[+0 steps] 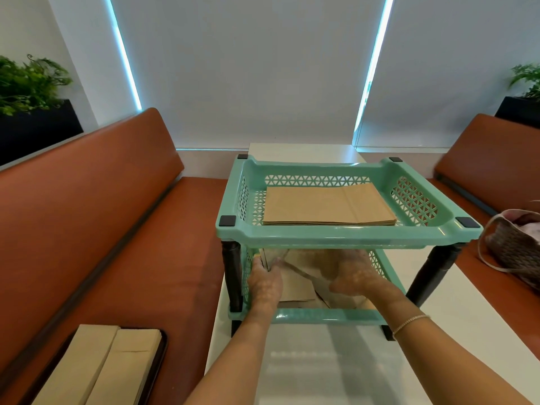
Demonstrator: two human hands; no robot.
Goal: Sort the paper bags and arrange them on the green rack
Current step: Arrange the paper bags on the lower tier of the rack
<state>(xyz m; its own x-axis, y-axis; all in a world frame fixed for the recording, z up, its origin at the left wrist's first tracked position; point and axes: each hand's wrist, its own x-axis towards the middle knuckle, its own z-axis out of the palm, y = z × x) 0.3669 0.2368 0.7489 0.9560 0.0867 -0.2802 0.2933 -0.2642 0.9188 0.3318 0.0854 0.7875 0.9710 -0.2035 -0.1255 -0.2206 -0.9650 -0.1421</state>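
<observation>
Paper bags (298,285) gripped by both hands (264,283) in green rack (347,232) on white table (336,361).

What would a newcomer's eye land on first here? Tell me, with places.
The green rack stands mid-table, a neat stack of paper bags in its top tray. Both hands, left and right, reach into the lower tray onto loose bags. More bags lie on the bench at left.

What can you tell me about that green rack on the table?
The green rack is mint-green plastic with two basket-like tiers, their walls pierced in a triangle lattice, joined by dark corner posts with black caps. It stands upright on the white table. A neat stack of flat brown paper bags lies in the top tier. Both hands, the left hand and right hand, reach into the lower tier, touching loose paper bags there.
</observation>
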